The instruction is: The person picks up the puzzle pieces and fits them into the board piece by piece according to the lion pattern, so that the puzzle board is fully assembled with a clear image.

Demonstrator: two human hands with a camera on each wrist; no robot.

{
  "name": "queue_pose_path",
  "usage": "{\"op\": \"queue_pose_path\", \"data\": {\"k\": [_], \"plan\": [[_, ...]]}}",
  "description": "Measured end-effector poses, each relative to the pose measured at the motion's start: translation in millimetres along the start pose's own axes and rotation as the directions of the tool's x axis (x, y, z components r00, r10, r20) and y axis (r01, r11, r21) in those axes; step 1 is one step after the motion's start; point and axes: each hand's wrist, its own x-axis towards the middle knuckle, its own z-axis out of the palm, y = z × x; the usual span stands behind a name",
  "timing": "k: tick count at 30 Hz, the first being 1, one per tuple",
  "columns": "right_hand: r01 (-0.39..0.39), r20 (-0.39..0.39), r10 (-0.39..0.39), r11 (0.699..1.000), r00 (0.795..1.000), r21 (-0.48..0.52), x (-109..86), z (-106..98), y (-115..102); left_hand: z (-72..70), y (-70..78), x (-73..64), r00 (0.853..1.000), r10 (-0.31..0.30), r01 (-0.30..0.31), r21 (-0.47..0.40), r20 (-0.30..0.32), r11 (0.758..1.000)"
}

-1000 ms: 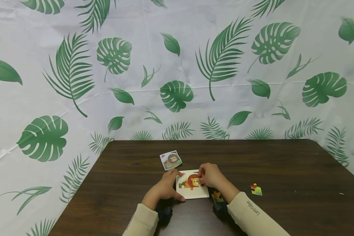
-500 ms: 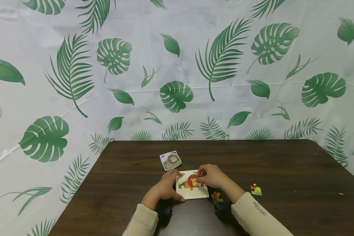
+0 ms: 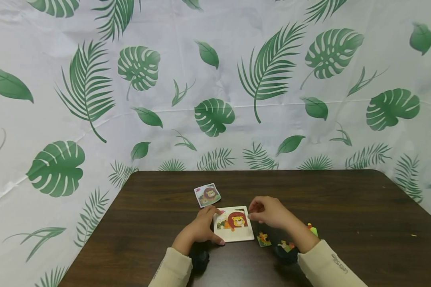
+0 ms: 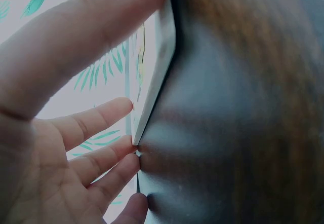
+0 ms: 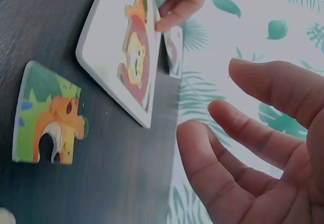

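A pale square puzzle board (image 3: 237, 236) lies on the table, its upper part filled by pieces that show a red-maned lion. My left hand (image 3: 200, 226) touches the board's left side, fingers fairly straight, with the thumb at the near-left corner and the index finger at the far-left. Just right of the board hovers my right hand (image 3: 271, 212), fingers loosely bent and holding nothing. Near the board's lower right lies a puzzle piece (image 5: 50, 117) with an orange animal on green. Another piece (image 3: 286, 246) is by the right wrist, and a third (image 3: 312, 229) is partly hidden behind the forearm.
A small lion picture card (image 3: 207, 195) lies just beyond the board. The dark wood table (image 3: 158, 199) reaches back to a white leaf-patterned cloth (image 3: 179, 79). Dark wrist gear (image 3: 200, 261) sits under the left wrist.
My right hand has left the board's upper right and moved right, uncovering the lion picture's right side. A piece by the right wrist has come into view. The left hand has stayed put.
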Motion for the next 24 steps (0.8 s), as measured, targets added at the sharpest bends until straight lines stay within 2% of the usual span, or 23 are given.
{"op": "queue_pose_path", "data": {"k": [7, 16, 24], "plan": [[-0.010, 0.050, 0.010, 1.000, 0.999, -0.004, -14.4, -3.1, 6.9, -0.2, -0.8, -0.3, 1.000, 0.001, -0.001, -0.010, -0.004, 1.000], [-0.159, 0.103, 0.154, 0.986, 0.983, 0.041, -26.1, 0.5, 10.4, -1.0, 0.2, -0.8, 1.000, 0.003, -0.003, -0.010, -0.003, 1.000], [-0.124, 0.080, 0.133, 0.987, 0.988, -0.106, -28.8, 5.4, 16.8, -0.8, 0.7, -0.9, 1.000, 0.002, -0.002, -0.007, 0.001, 1.000]]}}
